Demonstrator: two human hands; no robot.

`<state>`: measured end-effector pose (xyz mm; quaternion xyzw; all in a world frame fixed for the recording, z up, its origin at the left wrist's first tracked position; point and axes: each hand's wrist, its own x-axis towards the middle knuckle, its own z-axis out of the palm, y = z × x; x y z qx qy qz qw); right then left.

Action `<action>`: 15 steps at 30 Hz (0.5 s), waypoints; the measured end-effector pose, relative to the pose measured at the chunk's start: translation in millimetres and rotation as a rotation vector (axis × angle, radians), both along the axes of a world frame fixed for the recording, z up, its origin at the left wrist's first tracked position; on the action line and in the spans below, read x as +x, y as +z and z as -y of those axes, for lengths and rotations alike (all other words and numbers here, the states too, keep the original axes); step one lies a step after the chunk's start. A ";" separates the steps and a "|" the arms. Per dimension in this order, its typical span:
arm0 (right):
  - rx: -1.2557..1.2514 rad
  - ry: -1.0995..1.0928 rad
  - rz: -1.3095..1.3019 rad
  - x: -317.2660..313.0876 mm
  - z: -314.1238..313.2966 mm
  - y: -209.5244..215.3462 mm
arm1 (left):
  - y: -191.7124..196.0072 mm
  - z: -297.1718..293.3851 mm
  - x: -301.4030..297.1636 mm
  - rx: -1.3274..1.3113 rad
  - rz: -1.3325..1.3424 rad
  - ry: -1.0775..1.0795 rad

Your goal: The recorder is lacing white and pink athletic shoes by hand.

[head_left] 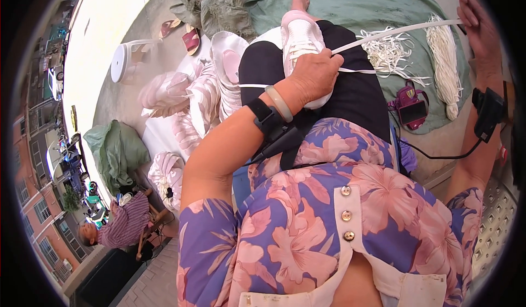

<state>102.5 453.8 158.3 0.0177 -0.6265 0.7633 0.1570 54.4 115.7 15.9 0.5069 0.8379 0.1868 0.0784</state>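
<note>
A pale pink-white sneaker (pixel 302 33) rests on my black-trousered lap, toe pointing away from me. My left hand (pixel 316 77) is closed over its laced opening, fingers pinched by the white shoelace (pixel 395 32). From there the lace runs up to the right, pulled nearly straight. Its far end meets my raised right hand (pixel 478 30), whose fingers are partly cut by the picture's dark rim; they appear to grip the lace. Another stretch of lace lies across my thighs on both sides of the shoe. My left hand hides the shoe's middle.
Stacked pinkish sneakers (pixel 205 96) lie to the left, near a white stool (pixel 134 60) and dark red sandals (pixel 191 39). On the green cloth (pixel 350 3) at right are loose laces (pixel 389 52), a lace bundle (pixel 445 66) and a purple camera-like device (pixel 411 107). Another person (pixel 123 223) sits at lower left.
</note>
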 end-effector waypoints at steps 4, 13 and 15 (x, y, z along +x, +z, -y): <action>-0.005 0.023 0.144 3.0 7.9 -26.7 | -7.3 -11.1 7.0 -0.002 -0.198 -0.094; 0.205 0.169 0.532 -10.7 105.8 -128.5 | 8.1 -1.0 2.1 0.208 0.023 0.035; 0.274 0.254 0.507 -17.3 130.1 -145.4 | 24.9 7.9 -5.8 0.359 0.176 0.105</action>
